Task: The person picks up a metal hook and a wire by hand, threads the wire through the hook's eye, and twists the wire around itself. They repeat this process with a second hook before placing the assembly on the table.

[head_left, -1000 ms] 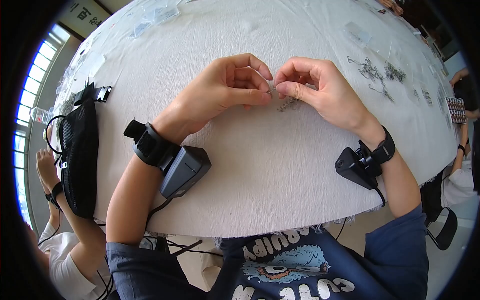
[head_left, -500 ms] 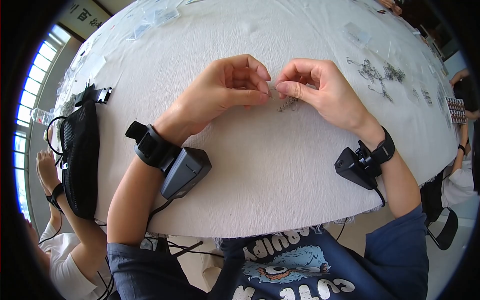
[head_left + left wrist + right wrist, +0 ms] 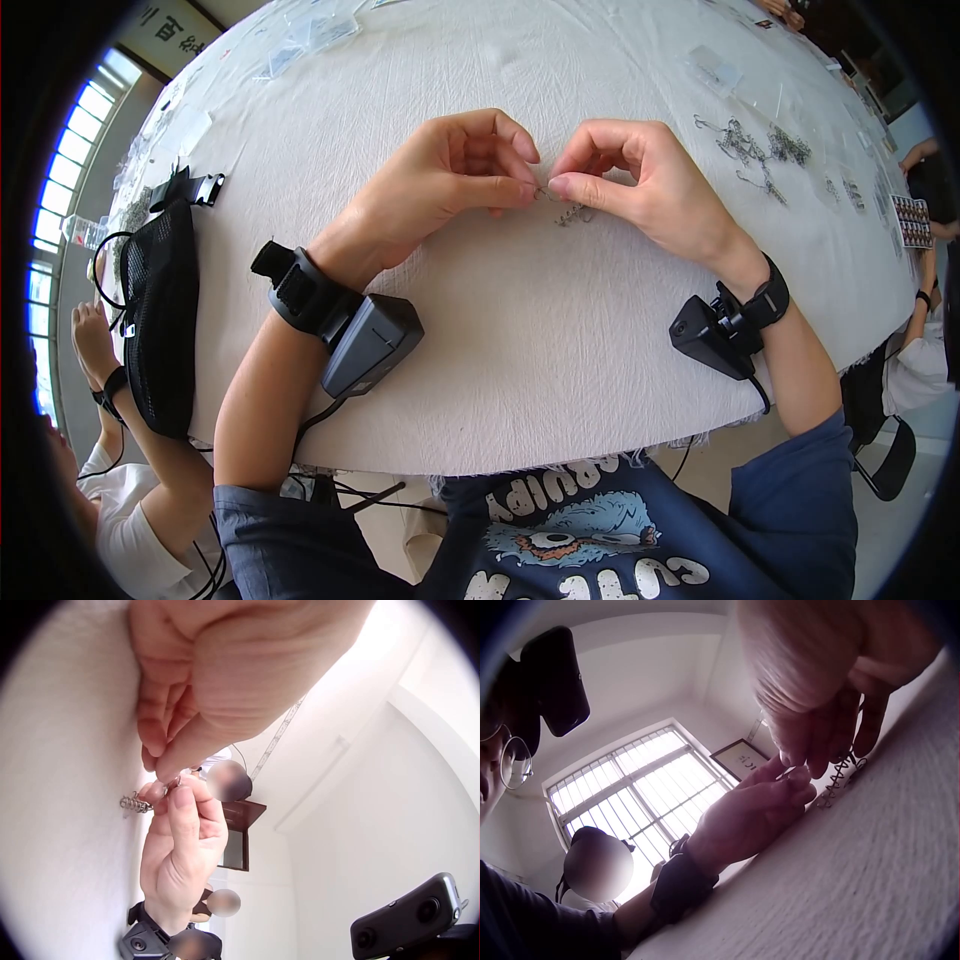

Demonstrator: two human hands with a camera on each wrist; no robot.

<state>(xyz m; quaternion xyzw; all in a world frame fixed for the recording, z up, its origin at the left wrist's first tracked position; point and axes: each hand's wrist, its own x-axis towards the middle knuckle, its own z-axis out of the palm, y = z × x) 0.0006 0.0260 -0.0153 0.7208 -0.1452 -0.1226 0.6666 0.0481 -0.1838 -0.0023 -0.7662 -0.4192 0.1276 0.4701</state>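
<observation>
My left hand and right hand meet fingertip to fingertip just over the white tablecloth. Between them is a small thin metal piece, pinched by thumb and forefinger of each hand; its exact kind I cannot tell. In the left wrist view a glint of this metal piece shows among the fingertips, most of it covered. Under the right fingers lies a coil-like metal strand. It looks like a silver spiral in the left wrist view and a dark zigzag coil in the right wrist view.
Tangled metal strands lie on the cloth to the right, beside a denser heap. Clear plastic bags sit at the far left. A black mesh bag rests along the left edge. Other people sit on both sides.
The right fingertips have shifted slightly down and left, the left ones slightly left. The thin metal piece between them has turned a little. The coil-like strand stays nearly in place.
</observation>
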